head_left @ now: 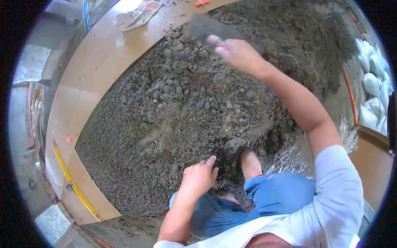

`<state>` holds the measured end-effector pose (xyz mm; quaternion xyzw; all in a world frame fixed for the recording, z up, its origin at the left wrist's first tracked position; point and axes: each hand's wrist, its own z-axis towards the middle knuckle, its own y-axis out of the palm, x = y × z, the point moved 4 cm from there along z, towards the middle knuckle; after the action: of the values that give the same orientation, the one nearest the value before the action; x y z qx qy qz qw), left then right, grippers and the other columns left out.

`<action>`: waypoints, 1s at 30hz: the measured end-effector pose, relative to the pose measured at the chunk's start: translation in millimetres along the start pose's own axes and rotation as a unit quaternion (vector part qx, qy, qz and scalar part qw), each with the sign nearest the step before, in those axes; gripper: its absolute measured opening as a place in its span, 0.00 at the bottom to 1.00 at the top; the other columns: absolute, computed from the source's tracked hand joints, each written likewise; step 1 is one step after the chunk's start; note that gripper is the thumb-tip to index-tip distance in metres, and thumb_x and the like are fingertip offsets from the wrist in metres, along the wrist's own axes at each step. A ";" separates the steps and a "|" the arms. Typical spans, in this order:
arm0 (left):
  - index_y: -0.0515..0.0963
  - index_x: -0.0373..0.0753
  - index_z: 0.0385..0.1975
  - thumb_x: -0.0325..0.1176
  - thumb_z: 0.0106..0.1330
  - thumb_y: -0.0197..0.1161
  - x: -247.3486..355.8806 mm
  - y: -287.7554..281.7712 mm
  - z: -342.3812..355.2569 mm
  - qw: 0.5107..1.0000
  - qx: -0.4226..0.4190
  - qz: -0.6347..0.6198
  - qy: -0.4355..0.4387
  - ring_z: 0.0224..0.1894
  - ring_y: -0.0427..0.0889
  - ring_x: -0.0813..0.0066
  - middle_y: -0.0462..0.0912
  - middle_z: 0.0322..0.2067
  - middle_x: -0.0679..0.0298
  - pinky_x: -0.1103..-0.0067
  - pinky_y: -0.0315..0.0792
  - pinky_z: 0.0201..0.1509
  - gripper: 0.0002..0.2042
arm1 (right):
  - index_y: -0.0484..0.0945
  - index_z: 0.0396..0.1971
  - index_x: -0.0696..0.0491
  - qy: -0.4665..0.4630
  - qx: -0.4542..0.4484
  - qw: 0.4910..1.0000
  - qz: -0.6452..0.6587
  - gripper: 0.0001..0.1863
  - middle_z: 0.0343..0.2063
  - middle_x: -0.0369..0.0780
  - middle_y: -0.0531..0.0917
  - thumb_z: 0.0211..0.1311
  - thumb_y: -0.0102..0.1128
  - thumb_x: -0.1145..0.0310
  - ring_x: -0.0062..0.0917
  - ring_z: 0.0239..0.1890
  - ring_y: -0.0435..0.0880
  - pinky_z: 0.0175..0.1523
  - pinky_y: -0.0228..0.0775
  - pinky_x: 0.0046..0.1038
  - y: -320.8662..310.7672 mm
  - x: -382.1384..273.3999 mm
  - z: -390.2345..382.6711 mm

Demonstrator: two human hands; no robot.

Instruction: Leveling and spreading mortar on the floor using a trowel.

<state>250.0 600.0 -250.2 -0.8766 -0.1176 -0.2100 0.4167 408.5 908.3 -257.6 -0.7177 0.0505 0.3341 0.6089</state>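
My right hand (242, 56) reaches out to the far side, wrapped round the pinkish-red handle of a trowel (206, 29). The trowel's grey blade is smeared by motion over the edge where the mortar meets the board. Closer in, my left hand (199, 177) hangs above the mortar beside my knee, holding nothing. Its fingers are loosely bent with the tips apart. Damp, crumbly grey mortar (165, 120) spreads across the middle, lumpier toward the far side and finer at the near left.
A tan board (87, 99) borders the mortar on the left, carrying a yellow spirit level (74, 184), a whitish cloth (137, 15) and small orange-red pieces (202, 3). White bags (372, 84) are piled at the right. My foot (250, 164) stands in the mortar.
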 end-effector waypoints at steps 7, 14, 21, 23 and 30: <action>0.73 0.43 0.51 0.40 0.62 0.57 -5.4 -0.4 2.8 1.000 -0.011 -0.017 -0.009 0.35 0.81 0.51 0.82 0.35 0.51 0.61 0.76 0.40 0.18 | 0.80 0.28 0.62 0.162 -0.040 0.985 0.043 0.28 0.26 0.50 0.82 0.62 0.44 0.49 0.39 0.32 0.82 0.42 0.73 0.37 42.1 -30.7 72.1; 0.72 0.45 0.52 0.40 0.61 0.58 -19.9 -5.6 -21.1 0.999 0.016 -0.014 -0.050 0.35 0.81 0.50 0.82 0.35 0.52 0.61 0.75 0.39 0.19 | 0.81 0.32 0.60 0.275 -0.045 0.958 0.065 0.32 0.34 0.52 0.82 0.66 0.37 0.46 0.46 0.43 0.80 0.50 0.70 0.41 -11.3 62.3 72.2; 0.73 0.44 0.52 0.40 0.61 0.58 -13.1 -6.0 -28.9 0.998 0.040 -0.029 -0.029 0.34 0.81 0.50 0.81 0.33 0.52 0.61 0.75 0.39 0.19 | 0.79 0.37 0.56 0.134 0.120 0.973 -0.147 0.19 0.36 0.49 0.82 0.61 0.42 0.58 0.45 0.41 0.81 0.46 0.73 0.43 -15.1 30.1 38.0; 0.73 0.44 0.52 0.40 0.61 0.58 -11.4 -4.4 -20.6 0.999 0.035 -0.019 -0.016 0.34 0.81 0.51 0.81 0.32 0.52 0.61 0.75 0.39 0.19 | 0.77 0.41 0.54 0.078 -0.018 0.984 -0.162 0.18 0.37 0.49 0.82 0.60 0.42 0.60 0.45 0.41 0.81 0.46 0.73 0.44 17.2 35.4 37.8; 0.73 0.43 0.51 0.39 0.61 0.58 -6.3 -7.5 -29.4 0.999 0.022 -0.007 -0.032 0.34 0.81 0.51 0.81 0.33 0.52 0.61 0.75 0.39 0.18 | 0.76 0.35 0.61 0.188 0.158 0.961 -0.126 0.23 0.35 0.52 0.82 0.61 0.43 0.54 0.49 0.39 0.80 0.47 0.70 0.48 -10.4 102.9 -7.3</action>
<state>233.6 581.6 -231.5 -0.8728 -0.1418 -0.1824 0.4300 496.0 938.7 -304.3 -0.6626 0.1255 0.1013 0.7314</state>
